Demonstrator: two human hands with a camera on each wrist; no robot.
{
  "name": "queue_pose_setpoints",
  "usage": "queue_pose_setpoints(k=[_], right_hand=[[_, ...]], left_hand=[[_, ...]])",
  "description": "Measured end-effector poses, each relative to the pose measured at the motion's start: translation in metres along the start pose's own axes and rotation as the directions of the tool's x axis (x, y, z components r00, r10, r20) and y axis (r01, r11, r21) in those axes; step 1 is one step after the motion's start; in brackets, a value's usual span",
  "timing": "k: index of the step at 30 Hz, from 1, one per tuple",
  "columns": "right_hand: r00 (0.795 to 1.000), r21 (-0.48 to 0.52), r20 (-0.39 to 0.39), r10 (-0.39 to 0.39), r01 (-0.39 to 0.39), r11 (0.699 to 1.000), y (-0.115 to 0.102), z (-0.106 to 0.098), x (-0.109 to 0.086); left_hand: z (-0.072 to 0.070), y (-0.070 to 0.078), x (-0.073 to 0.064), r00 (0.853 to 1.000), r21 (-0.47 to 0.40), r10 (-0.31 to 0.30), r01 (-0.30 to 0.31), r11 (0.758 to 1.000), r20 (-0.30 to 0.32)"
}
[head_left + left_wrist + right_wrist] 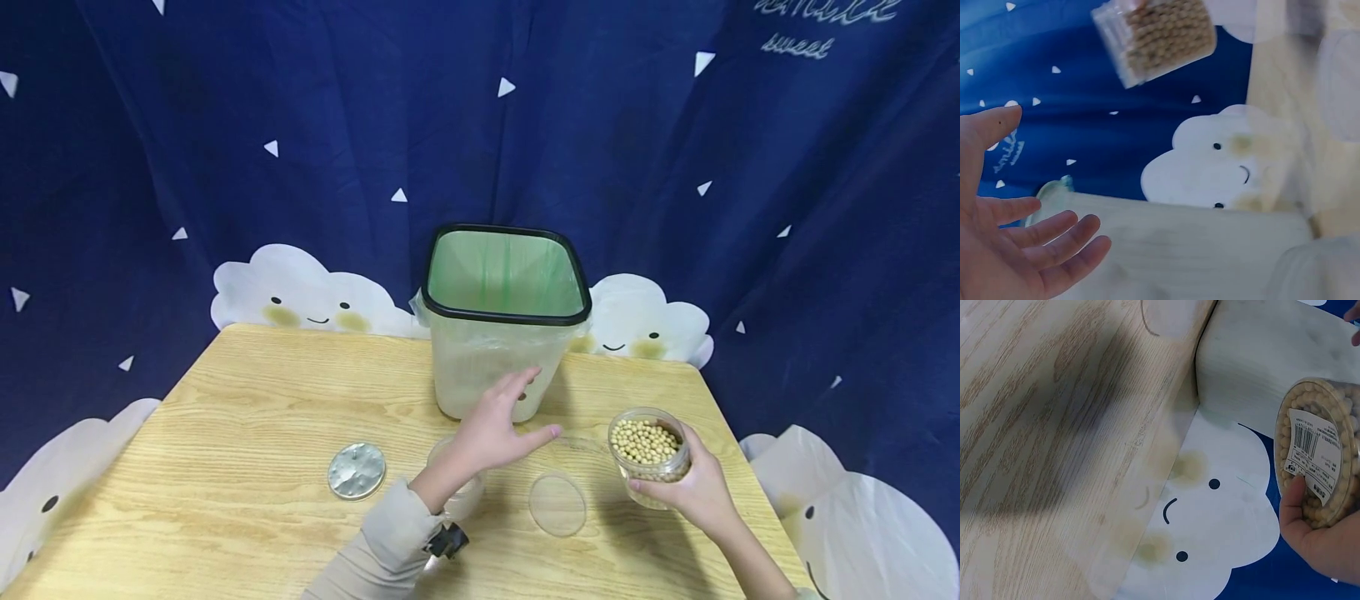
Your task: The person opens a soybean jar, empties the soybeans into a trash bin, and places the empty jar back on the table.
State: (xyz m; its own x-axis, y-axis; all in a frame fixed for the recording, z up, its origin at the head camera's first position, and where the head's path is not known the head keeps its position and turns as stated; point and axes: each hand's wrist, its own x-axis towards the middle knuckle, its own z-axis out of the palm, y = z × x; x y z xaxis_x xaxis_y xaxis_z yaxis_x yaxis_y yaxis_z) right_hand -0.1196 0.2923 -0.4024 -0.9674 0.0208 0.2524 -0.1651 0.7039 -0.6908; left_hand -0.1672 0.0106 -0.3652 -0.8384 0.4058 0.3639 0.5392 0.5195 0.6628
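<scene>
My right hand grips a clear plastic jar by its side, above the right part of the table. Small round pale-yellow balls, like soybeans, fill the jar, and its top is uncovered. On its base a white barcode label shows in the right wrist view. My left hand hovers in front of the bin, holding nothing, its fingers apart and the thumb pointing toward the jar. Under the left wrist stands another clear container, partly hidden. A clear round lid lies between the hands.
A pale bin with a black rim and a clear liner stands at the table's back edge. A silvery foil disc lies on the wooden table left of my left arm. Behind hangs a dark blue curtain.
</scene>
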Motion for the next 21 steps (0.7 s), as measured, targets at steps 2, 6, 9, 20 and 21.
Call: queue_pose_setpoints(k=[2,6,9,20,21], right_hand=[[1.000,0.002,-0.001,-0.006,0.006,1.000,0.000,0.001,0.000],[1.000,-0.001,-0.004,-0.013,0.013,1.000,-0.001,0.001,0.001],[1.000,0.004,-0.004,-0.021,0.021,1.000,-0.002,0.001,0.002],[1.000,-0.007,-0.003,-0.028,0.028,1.000,-0.001,0.003,0.004],[1.000,-0.009,-0.004,-0.029,0.029,1.000,-0.001,0.003,0.004]], left_hand=[[-0.006,0.000,0.001,0.999,-0.015,0.020,-0.020,1.000,-0.026],[-0.017,0.002,0.004,0.994,-0.041,0.069,-0.073,0.996,-0.090],[-0.026,0.003,0.006,0.987,-0.040,0.087,-0.094,0.995,-0.135],[-0.062,-0.003,0.015,0.953,-0.009,0.137,-0.145,0.989,-0.269],[-0.065,-0.003,0.016,0.951,-0.005,0.138,-0.145,0.989,-0.278]])
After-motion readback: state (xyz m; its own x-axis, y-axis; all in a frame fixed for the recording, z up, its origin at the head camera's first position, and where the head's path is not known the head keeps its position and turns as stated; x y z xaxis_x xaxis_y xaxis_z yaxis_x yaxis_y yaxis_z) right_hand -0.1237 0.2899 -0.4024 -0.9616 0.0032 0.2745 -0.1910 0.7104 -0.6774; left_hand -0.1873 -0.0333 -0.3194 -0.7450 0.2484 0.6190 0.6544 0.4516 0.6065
